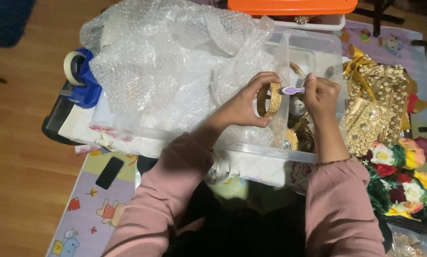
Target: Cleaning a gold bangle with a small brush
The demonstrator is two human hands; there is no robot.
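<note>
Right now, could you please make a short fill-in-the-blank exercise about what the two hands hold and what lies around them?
1. The left hand holds a gold ____ over the clear plastic box.
2. The right hand holds a small brush whose colour is ____.
3. A sheet of bubble wrap lies to the ____ of the hands.
4. The black phone lies on the ____ mat.

Missing words: bangle; purple; left; cartoon-printed
</note>
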